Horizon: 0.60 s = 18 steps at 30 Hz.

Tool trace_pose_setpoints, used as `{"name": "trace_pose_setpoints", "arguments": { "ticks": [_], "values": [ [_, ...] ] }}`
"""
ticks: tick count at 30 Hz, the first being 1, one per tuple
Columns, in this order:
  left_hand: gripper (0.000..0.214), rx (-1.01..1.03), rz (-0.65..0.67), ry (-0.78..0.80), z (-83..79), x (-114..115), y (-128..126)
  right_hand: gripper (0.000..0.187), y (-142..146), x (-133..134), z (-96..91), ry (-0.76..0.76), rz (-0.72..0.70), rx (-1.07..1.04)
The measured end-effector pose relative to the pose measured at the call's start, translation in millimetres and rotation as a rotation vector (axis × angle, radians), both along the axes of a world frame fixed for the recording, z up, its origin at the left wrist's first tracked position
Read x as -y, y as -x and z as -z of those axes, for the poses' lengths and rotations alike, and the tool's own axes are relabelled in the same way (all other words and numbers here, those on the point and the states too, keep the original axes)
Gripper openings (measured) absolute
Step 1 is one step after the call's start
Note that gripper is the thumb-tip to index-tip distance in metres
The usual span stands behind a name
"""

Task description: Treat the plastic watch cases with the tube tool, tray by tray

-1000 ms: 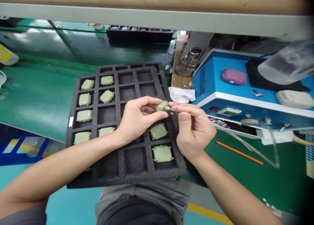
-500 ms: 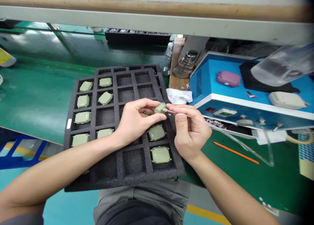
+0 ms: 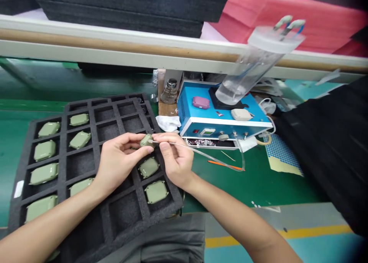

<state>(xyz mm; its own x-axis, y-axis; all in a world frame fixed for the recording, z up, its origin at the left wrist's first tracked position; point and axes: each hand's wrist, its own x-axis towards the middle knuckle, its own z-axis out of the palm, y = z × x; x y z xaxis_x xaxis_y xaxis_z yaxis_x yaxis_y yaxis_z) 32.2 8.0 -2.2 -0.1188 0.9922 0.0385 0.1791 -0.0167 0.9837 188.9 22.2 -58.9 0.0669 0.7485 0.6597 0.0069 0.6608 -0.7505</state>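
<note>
My left hand (image 3: 117,159) is closed on a small green watch case (image 3: 146,140), pinched between thumb and fingers above a black foam tray (image 3: 171,210). A thin clear tube (image 3: 201,153) is gripped in my right hand (image 3: 178,161), its tip touching or very close to the side of that case. The tube trails right and loops back up to a blue machine (image 3: 188,98). Several more green watch cases, such as a green case (image 3: 156,191) below my hands, lie in the tray's square pockets; other pockets hold nothing. My left forearm hides part of the tray.
On the machine are a mauve case (image 3: 201,102), a pale case (image 3: 241,114) and a tilted clear cylinder (image 3: 244,77). An orange stick (image 3: 225,165) lies on the green bench. A glass bottle (image 3: 169,91) and white cloth (image 3: 168,123) are behind the tray. A shelf edge crosses above.
The view has swung right, so the tray and hands appear further left and more of the machine and shelf shows. Both hands keep the same hold, tube tip still at the case.
</note>
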Motion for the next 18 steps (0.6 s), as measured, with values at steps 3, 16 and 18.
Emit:
{"name": "trace_pose_setpoints", "arguments": {
  "ticks": [3, 16, 18],
  "values": [
    [0.039, -0.009, 0.000, -0.003, -0.6, -0.1, -0.3, 0.015, 0.3, 0.6, -0.5, 0.003, -0.029, -0.027],
    [0.039, -0.072, 0.015, -0.012, 0.5, 0.4, 2.3, 0.015, 0.2, 0.9, -0.6, 0.021, -0.062, -0.052],
    [0.039, -0.074, 0.015, -0.012, 0.4, 0.1, 2.3, 0.016, 0.2, 0.9, -0.8, 0.019, -0.064, -0.056]
  ]
}}
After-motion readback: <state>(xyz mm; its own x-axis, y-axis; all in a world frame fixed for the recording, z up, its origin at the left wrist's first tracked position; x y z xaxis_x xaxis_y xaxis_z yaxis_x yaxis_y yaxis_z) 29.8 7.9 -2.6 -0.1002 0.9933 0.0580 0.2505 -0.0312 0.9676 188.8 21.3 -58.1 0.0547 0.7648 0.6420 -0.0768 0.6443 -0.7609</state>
